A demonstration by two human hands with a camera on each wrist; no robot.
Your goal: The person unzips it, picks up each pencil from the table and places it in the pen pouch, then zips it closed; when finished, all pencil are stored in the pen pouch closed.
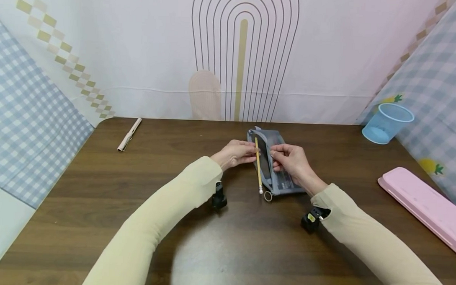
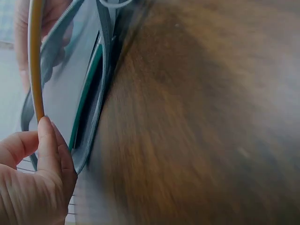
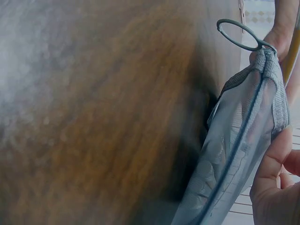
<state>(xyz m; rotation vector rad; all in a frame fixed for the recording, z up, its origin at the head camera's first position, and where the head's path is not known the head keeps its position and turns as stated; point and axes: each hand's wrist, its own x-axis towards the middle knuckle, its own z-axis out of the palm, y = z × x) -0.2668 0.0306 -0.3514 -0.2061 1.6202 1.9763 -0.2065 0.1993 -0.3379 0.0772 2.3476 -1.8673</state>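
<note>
A grey see-through zip pouch (image 1: 287, 181) lies on the table with its long mouth spread apart. My left hand (image 1: 236, 154) pinches a yellow pencil (image 1: 259, 171) between thumb and fingers, along the left side of that mouth. The pencil's eraser end points toward me. On the other side, my right hand (image 1: 292, 161) pinches the pouch's zippered edge (image 3: 280, 110). A metal ring (image 1: 268, 196) hangs from the near end of the zip. Inside the pouch, the left wrist view shows a flat thing with a dark green edge (image 2: 86, 93); its kind is unclear.
A white pen (image 1: 129, 135) with a clip lies at the far left on the brown wooden table (image 1: 155, 177). To the right are a translucent blue cup (image 1: 387, 123) near the back edge and a long pink case (image 1: 425, 206). Patterned cloth hangs behind.
</note>
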